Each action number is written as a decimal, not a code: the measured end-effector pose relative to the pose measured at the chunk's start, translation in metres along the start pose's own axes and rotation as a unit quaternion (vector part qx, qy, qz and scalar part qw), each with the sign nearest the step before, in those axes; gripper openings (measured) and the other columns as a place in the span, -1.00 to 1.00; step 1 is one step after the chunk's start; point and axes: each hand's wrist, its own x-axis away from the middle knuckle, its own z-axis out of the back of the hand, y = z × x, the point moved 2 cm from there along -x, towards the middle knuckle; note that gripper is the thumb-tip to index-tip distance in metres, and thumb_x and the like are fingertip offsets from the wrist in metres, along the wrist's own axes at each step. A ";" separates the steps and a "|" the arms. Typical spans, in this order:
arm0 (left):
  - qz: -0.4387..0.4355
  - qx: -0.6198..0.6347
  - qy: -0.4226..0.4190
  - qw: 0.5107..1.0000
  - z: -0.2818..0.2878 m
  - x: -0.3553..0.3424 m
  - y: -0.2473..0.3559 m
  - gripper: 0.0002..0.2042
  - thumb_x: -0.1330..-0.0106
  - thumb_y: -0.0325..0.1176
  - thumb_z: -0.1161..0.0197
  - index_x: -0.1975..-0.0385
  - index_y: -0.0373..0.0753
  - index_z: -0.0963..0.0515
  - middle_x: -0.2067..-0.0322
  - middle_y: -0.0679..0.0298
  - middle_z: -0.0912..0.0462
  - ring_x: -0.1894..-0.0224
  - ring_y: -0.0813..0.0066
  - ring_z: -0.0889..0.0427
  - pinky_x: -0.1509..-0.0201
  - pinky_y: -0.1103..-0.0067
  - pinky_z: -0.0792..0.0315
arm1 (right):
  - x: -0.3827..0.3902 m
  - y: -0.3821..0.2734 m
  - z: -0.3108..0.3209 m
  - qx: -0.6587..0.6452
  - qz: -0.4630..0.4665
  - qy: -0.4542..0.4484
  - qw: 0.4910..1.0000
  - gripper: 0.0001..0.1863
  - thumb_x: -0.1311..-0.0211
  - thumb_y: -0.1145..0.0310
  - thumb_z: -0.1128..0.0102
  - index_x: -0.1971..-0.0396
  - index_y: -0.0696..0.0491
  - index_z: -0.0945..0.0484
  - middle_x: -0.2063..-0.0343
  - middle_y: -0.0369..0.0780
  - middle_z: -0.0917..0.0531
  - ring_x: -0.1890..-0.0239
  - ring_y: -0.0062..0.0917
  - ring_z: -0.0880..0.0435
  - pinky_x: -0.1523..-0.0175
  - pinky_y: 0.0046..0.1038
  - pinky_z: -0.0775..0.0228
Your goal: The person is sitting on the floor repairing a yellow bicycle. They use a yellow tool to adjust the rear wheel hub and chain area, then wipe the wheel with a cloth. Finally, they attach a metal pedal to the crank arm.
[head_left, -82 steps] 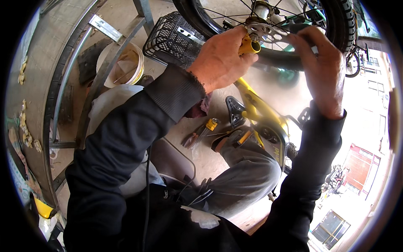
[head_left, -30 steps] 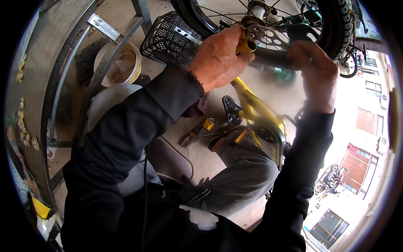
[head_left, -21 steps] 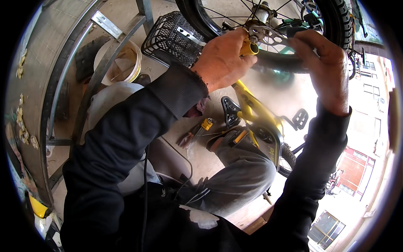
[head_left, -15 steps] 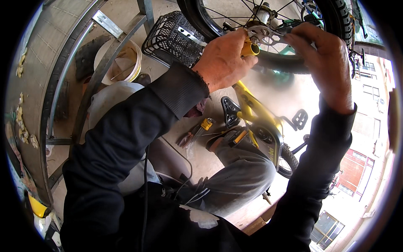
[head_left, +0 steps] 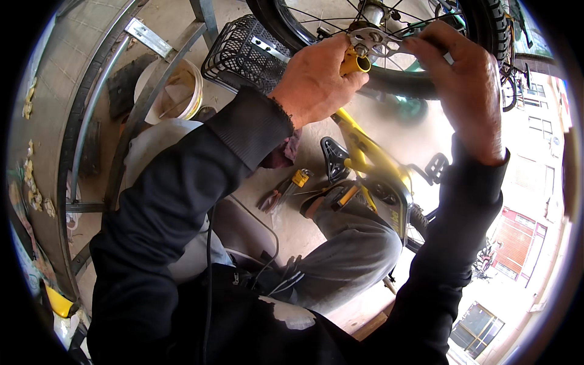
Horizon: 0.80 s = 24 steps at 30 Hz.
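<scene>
My left hand (head_left: 319, 79) is closed round the open end of a yellow frame tube (head_left: 358, 63), just below the wheel hub (head_left: 372, 13). A flat silver wrench with several holes (head_left: 382, 44) lies across the axle end beside that tube. My right hand (head_left: 465, 76) pinches the wrench's right end between thumb and fingers. Behind both hands stands the spoked bicycle wheel (head_left: 401, 84) with its black tyre. The yellow bicycle frame (head_left: 371, 149) runs down from my left hand toward the pedals. My left fingertips are partly hidden behind the tube.
A black mesh basket (head_left: 234, 52) sits left of the wheel. Further left are a white bucket (head_left: 193, 97) and a metal rack (head_left: 131, 91). Pliers (head_left: 277, 198) and a small yellow tool (head_left: 301, 177) lie on the floor by my foot. A pedal (head_left: 436, 167) juts out at right.
Both hands, the wrench and the wheel appear slightly further up and left in the picture. Each hand keeps its grip.
</scene>
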 end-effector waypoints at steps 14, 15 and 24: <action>0.018 0.037 -0.027 0.999 0.006 -0.002 0.006 -0.72 -0.17 -0.26 -0.28 0.20 -0.28 -0.49 0.32 0.11 -0.63 0.20 0.13 -0.62 0.06 0.37 -0.47 | 0.009 0.021 -0.012 -0.133 -0.012 0.075 0.988 -0.88 -0.14 0.41 -0.29 0.39 0.13 -0.61 0.63 -0.25 -0.56 0.58 -0.72 -0.44 0.40 -0.61 -0.30; 0.025 0.029 -0.035 0.999 0.007 -0.002 0.006 -0.71 -0.19 -0.26 -0.29 0.17 -0.26 -0.50 0.29 0.14 -0.64 0.17 0.18 -0.62 0.04 0.39 -0.47 | 0.011 0.021 -0.013 -0.140 -0.018 0.076 0.987 -0.89 -0.14 0.41 -0.29 0.38 0.13 -0.61 0.61 -0.27 -0.57 0.56 -0.73 -0.45 0.39 -0.62 -0.31; 0.033 0.032 -0.031 0.998 0.006 -0.003 0.006 -0.70 -0.19 -0.30 -0.33 0.15 -0.31 -0.50 0.28 0.13 -0.66 0.17 0.22 -0.65 0.04 0.44 -0.48 | 0.032 0.044 -0.046 -0.244 -0.120 0.154 0.950 -0.90 -0.17 0.44 -0.31 0.37 0.13 -0.60 0.59 -0.35 -0.60 0.52 -0.76 -0.48 0.39 -0.68 -0.31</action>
